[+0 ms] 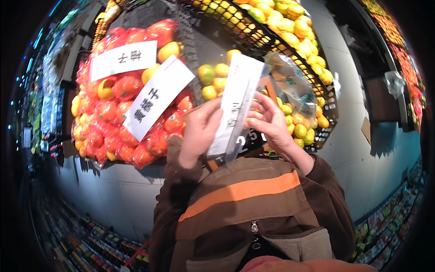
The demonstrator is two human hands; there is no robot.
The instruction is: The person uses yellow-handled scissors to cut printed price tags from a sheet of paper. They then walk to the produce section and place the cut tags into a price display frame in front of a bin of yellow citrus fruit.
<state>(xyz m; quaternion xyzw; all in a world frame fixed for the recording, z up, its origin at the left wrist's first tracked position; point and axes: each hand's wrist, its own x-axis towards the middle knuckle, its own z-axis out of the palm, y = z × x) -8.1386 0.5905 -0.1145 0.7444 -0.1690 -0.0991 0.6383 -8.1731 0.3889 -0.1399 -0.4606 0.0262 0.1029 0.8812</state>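
Between my two hands, close to my apron, is a long white paper card [234, 105] with handwritten characters. A clear plastic sleeve [245, 125] lies along its right edge. My left hand [200, 131] holds the card's left edge, thumb towards its face. My right hand [272, 124] pinches at the sleeve and the card's right edge with bent fingers. Behind them is a dark price board [253, 137] with large white digits and an orange frame, partly hidden. Two more white cards, one level [124, 60] and one slanted [159, 97], lie on red-wrapped round fruit [127, 86].
Loose yellow-green citrus [300, 131] lies beyond my right hand, partly under a clear plastic bag [292, 81]. A black perforated crate [272, 42] borders heaped citrus [289, 25]. Pale floor [119, 200] runs around the display. More produce [404, 64] stands at the far right.
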